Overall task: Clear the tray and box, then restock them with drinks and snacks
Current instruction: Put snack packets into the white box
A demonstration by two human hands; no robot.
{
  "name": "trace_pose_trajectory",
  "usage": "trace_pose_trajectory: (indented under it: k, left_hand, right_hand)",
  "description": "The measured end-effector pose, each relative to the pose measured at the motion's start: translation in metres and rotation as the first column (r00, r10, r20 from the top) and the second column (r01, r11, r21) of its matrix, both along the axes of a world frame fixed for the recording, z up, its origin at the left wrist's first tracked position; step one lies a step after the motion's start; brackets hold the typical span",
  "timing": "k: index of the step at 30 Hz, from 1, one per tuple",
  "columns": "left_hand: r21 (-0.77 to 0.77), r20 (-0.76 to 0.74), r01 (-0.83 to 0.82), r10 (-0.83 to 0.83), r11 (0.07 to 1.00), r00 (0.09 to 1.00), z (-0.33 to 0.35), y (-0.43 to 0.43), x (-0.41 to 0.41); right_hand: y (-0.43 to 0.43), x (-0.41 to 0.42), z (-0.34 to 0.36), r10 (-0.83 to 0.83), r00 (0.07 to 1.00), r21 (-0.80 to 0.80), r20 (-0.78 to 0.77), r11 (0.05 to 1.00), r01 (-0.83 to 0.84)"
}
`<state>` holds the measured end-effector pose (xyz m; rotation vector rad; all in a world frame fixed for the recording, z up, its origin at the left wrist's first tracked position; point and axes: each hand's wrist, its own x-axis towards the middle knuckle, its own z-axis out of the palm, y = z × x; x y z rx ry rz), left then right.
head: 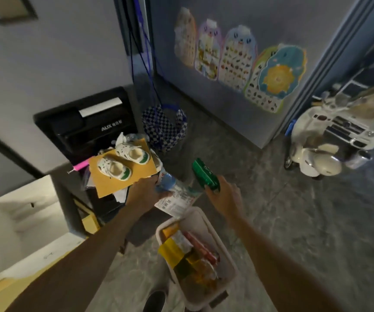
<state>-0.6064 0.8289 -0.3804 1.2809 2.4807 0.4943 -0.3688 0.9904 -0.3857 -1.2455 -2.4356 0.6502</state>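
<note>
left hand [146,188] grips white-and-blue plastic snack bag [177,195] | right hand [224,192] grips shiny green foil packet [204,176] | risk: edge-only holds could slip, dropping packets outside pale plastic basket [204,221]

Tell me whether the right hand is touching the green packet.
Touching. The head view shows the fingers of the right hand curled round the lower end of the green packet. The left hand grips a white packet.

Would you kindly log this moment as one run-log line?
left hand: holds white-blue packet | right hand: holds green packet | basket: snacks inside
</note>
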Motion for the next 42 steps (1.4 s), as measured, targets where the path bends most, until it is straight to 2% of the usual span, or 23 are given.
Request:
trace_pose_trajectory:
  k: [7,10,14,18,26,29,36,42]
  left_hand:
    - [0.058,-0.121,-0.158,0.164,0.986,0.979,0.093,-0.05,-0.023]
    - [0.159,-0.092,-0.259,0.275,0.953,0.957,0.116,-0.088,-0.039]
    - [0.204,-0.052,-0.397,0.415,0.895,0.908,0.137,-0.147,-0.062]
    - [0.271,-0.012,-0.503,0.525,0.821,0.851,0.143,-0.213,-0.082]
    - [0.368,0.101,-0.626,0.64,0.688,0.762,0.116,-0.331,-0.148]
    - [0.354,0.164,-0.653,0.642,0.67,0.748,0.099,-0.363,-0.183]
    - [0.245,0.167,-0.646,0.625,0.723,0.763,0.049,-0.416,-0.27]
    - [0.163,0.162,-0.625,0.604,0.763,0.78,0.01,-0.421,-0.311]
  right_hand:
    - [-0.009,-0.049,0.081,0.223,0.969,0.11,-0.105,0.971,-0.211]
    - [-0.026,-0.083,0.1,0.326,0.931,0.146,-0.163,0.941,-0.304]
    - [-0.059,-0.132,0.119,0.44,0.87,0.139,-0.224,0.897,-0.418]
    - [-0.104,-0.188,0.121,0.528,0.819,0.145,-0.225,0.849,-0.507]
    - [-0.21,-0.285,0.108,0.651,0.726,0.201,-0.223,0.759,-0.619]
    - [-0.245,-0.325,0.091,0.665,0.712,0.148,-0.227,0.746,-0.649]
    - [-0.312,-0.405,0.049,0.651,0.74,0.019,-0.17,0.753,-0.658]
    - [-0.337,-0.44,-0.004,0.592,0.796,-0.093,-0.127,0.792,-0.603]
